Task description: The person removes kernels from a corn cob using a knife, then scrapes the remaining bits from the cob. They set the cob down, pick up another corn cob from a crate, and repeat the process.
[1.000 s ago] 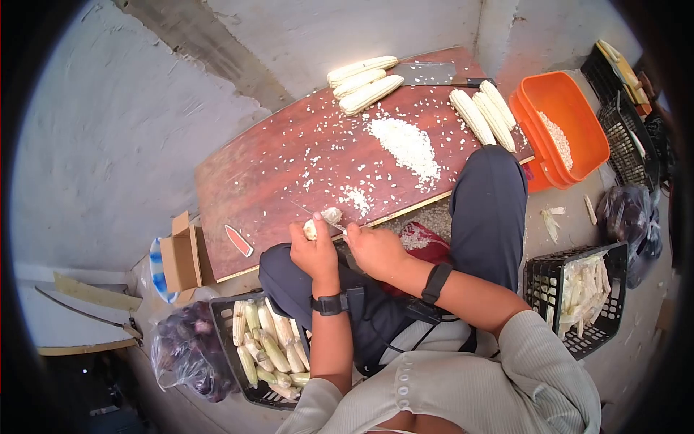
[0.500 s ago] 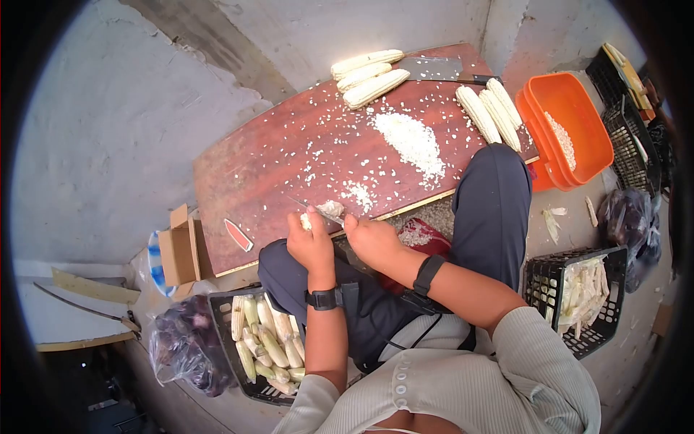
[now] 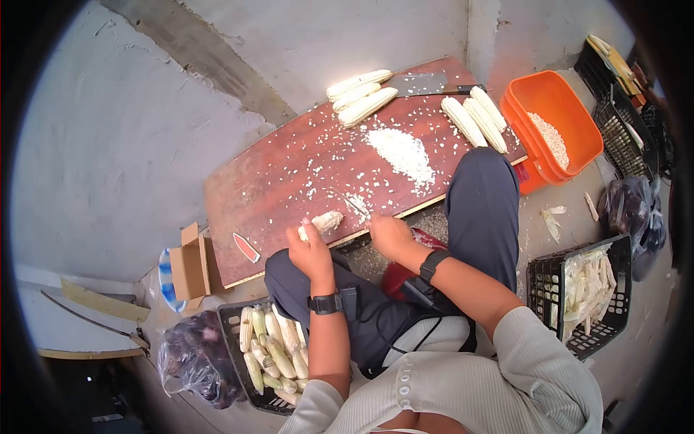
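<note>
My left hand (image 3: 311,249) is closed around one end of a corn cob (image 3: 327,222), held above the near edge of the red-brown board (image 3: 253,181). To the right of it, my right hand (image 3: 392,236) grips a thin-bladed knife (image 3: 352,202), its blade slanting up and left, apart from the cob. Loose white kernels lie scattered beneath the blade, and a larger kernel pile (image 3: 402,156) sits farther back. Several whole ears of corn (image 3: 367,106) rest at the back edge beside a cleaver (image 3: 423,84). More ears (image 3: 473,119) lie at the right end.
An orange bin (image 3: 560,130) with kernels stands right of the board. Black crates hold ears of corn (image 3: 275,351) at lower left and husks (image 3: 587,289) at right. A cardboard box (image 3: 189,267) and a red-and-white pointed piece (image 3: 246,247) are on the left.
My right hand has moved right, drawing the knife away from the cob. The cob now shows more fully in my left hand. The whole view has shifted slightly.
</note>
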`<state>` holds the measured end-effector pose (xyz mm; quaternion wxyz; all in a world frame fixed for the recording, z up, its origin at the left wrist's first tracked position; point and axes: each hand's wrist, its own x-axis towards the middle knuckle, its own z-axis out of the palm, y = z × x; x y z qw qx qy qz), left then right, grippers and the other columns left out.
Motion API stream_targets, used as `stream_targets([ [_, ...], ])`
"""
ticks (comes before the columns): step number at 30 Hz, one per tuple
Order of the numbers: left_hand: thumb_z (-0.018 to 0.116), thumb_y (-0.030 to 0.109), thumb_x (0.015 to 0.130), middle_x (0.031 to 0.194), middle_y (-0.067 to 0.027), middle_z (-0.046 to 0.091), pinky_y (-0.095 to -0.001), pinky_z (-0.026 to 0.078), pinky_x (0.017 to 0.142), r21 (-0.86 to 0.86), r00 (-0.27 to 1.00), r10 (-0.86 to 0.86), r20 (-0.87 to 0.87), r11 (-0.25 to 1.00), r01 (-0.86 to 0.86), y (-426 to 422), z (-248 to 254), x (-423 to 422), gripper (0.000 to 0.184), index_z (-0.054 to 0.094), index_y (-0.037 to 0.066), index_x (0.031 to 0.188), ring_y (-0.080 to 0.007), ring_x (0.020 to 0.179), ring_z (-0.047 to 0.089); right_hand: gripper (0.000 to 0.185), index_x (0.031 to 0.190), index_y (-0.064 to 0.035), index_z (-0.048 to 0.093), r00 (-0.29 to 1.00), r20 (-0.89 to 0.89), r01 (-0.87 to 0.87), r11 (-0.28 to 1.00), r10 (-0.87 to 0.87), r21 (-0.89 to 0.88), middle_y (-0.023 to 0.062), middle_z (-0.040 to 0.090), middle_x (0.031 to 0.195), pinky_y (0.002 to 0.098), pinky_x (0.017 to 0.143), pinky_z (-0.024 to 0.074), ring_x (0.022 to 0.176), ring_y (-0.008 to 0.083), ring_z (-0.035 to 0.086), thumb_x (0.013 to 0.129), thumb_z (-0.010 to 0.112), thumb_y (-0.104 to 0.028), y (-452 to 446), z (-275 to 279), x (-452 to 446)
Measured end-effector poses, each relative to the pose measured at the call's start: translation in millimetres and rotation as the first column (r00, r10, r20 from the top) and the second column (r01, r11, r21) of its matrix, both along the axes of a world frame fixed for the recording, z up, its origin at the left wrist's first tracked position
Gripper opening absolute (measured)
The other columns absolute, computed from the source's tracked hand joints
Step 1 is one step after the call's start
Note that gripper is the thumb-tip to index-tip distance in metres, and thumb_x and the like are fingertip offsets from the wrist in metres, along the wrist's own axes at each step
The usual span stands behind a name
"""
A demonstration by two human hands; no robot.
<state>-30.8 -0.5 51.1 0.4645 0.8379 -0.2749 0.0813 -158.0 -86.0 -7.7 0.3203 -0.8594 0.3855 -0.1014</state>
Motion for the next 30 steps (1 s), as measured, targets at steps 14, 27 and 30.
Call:
stream_targets([
  [14, 0.057, 0.029, 0.089, 0.066, -0.021, 0.059, -0.0437, 0.045, 0.056, 0.131, 0.997, -0.074, 0.01, 0.989, 0.072, -2.4, -12.9, 0.9, 0.031, 0.051, 0.0, 0.078, -0.0378, 0.062, 0.06, 0.01, 0.089, 0.0007, 0.05, 0.986, -0.11, -0.138, 0.98, 0.123, -0.143, 0.0167, 0.065, 0.074, 0.0421, 0.056, 0.0529, 0.067, 0.0325, 0.067, 0.085, 0.049, -0.009, 11.6, 17.2, 21.0],
  [27, 0.057, 0.029, 0.091, 0.069, -0.0197, 0.059, -0.0414, 0.044, 0.06, 0.003, 0.996, 0.006, -0.091, 1.0, -0.006, -5.6, -13.2, 0.7, 0.034, 0.052, -0.002, 0.079, -0.0344, 0.062, 0.057, 0.02, 0.091, 0.0009, 0.051, 0.995, 0.086, -0.038, 0.995, 0.046, -0.093, 0.0195, 0.064, 0.07, 0.0457, 0.057, 0.0518, 0.064, 0.0357, 0.065, 0.092, 0.046, -0.019, 4.0, 31.7, 3.8],
  [30, 0.057, 0.03, 0.091, 0.069, -0.0198, 0.059, -0.0418, 0.044, 0.06, 0.019, 0.997, 0.009, -0.08, 1.0, -0.008, -9.6, -11.0, -0.2, 0.034, 0.052, -0.002, 0.079, -0.0351, 0.063, 0.058, 0.023, 0.087, 0.0003, 0.048, 0.995, 0.077, -0.052, 0.995, 0.059, -0.089, 0.0195, 0.061, 0.066, 0.0454, 0.056, 0.0506, 0.061, 0.0363, 0.063, 0.093, 0.046, -0.022, 25.5, 35.7, 0.7],
])
